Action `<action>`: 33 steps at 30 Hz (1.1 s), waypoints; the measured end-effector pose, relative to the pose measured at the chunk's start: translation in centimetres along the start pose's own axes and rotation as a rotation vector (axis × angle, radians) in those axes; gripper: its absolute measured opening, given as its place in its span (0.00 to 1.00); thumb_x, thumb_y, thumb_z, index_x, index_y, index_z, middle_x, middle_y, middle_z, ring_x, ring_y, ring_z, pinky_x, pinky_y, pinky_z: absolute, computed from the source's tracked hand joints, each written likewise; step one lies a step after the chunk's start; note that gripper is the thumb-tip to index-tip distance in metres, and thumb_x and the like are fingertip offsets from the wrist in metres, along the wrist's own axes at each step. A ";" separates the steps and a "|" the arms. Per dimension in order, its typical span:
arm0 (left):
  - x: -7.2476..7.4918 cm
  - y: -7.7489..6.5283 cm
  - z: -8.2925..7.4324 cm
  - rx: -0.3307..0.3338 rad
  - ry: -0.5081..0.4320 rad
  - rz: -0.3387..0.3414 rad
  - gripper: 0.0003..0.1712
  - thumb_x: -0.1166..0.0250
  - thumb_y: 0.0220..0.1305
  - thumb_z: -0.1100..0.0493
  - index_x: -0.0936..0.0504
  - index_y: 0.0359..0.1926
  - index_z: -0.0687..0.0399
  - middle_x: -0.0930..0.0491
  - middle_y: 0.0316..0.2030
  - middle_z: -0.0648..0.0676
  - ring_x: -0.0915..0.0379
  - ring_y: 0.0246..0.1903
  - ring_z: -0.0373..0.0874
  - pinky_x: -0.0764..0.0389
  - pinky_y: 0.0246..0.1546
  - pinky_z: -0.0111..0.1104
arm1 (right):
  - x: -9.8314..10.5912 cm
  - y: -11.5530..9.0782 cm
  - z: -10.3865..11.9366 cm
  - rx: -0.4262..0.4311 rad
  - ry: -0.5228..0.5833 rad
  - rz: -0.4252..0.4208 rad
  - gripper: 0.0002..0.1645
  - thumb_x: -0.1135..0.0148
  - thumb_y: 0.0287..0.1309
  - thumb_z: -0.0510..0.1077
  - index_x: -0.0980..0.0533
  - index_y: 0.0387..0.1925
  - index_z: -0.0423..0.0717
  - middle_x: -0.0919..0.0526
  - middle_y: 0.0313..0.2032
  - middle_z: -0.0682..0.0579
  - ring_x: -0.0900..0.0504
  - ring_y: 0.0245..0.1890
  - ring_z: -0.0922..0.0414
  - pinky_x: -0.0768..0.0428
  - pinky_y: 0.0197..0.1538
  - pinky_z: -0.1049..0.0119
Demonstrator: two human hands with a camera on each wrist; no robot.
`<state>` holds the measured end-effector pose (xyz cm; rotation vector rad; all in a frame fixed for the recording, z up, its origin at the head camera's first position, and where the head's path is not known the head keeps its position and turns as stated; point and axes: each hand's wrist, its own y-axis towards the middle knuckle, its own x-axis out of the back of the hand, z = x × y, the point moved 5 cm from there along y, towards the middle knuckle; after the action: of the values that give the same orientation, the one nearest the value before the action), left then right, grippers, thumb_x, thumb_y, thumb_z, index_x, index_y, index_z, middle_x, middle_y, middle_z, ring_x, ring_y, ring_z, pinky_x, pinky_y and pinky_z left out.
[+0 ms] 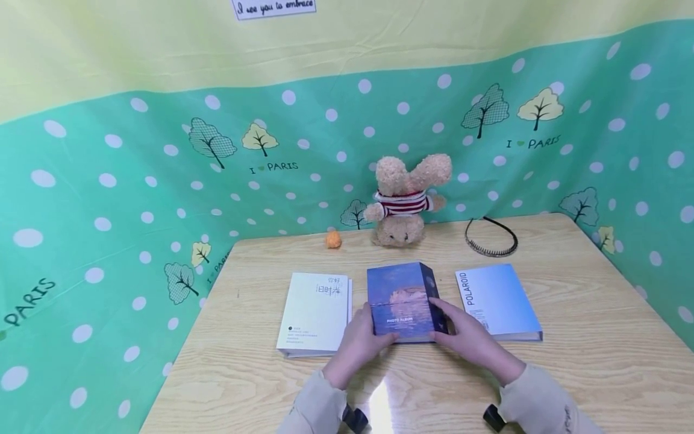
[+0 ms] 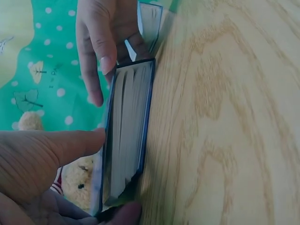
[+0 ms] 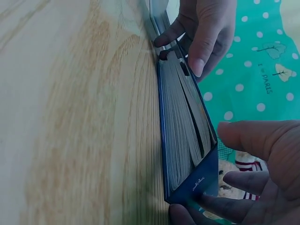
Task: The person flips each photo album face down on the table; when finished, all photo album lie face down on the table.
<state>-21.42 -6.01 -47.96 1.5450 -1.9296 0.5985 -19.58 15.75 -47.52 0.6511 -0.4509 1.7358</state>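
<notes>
A dark blue photo album [image 1: 398, 295] with a painted sea and cliff on its cover lies at the middle of the table, its spine to the right. My left hand [image 1: 362, 339] grips its left side, thumb on the cover and fingers reaching under the edge in the left wrist view. On the other side my right hand [image 1: 470, 335] holds the spine end, with the thumb [image 3: 239, 133] at the cover's edge and fingertips against the spine. Page edges [image 3: 180, 122] face me between the covers. The album's underside is hidden.
A white album [image 1: 314, 310] lies to the left, a blue-and-white Polaroid album [image 1: 499, 298] to the right. Behind are an orange ball-like item [image 1: 333, 240], an upside-down plush rabbit [image 1: 402, 202] and a black toothed headband [image 1: 490, 252]. A green dotted cloth [image 1: 303, 199] hangs behind the table.
</notes>
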 end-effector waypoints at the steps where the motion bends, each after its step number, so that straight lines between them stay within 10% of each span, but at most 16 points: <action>1: 0.1 0.0 0.0 0.009 0.019 0.000 0.48 0.24 0.49 0.51 0.35 0.66 0.68 0.24 0.51 0.62 0.26 0.49 0.54 0.24 0.52 0.47 | 0.0 0.0 0.1 -0.001 0.001 -0.001 0.43 0.33 0.59 0.47 0.40 0.71 0.38 0.36 0.67 0.33 0.35 0.65 0.34 0.37 0.64 0.37; 10: 0.8 -0.4 0.1 0.003 0.144 -0.002 0.47 0.26 0.52 0.49 0.34 0.67 0.68 0.30 0.57 0.66 0.28 0.51 0.57 0.25 0.55 0.48 | 0.1 0.2 0.6 -0.031 0.030 -0.048 0.38 0.37 0.63 0.48 0.38 0.71 0.43 0.36 0.67 0.35 0.36 0.65 0.34 0.36 0.63 0.36; 33: 6.6 -1.6 1.6 -0.079 0.047 -0.180 0.31 0.33 0.60 0.56 0.27 0.63 0.63 0.28 0.59 0.63 0.30 0.59 0.59 0.28 0.59 0.50 | -1.0 1.8 3.4 0.182 0.247 -0.103 0.26 0.39 0.64 0.40 0.28 0.63 0.48 0.24 0.60 0.46 0.23 0.55 0.45 0.28 0.60 0.43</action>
<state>-21.10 -12.14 -44.64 1.6176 -1.7359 0.4714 -20.49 12.49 -45.42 0.5683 -0.0876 1.7439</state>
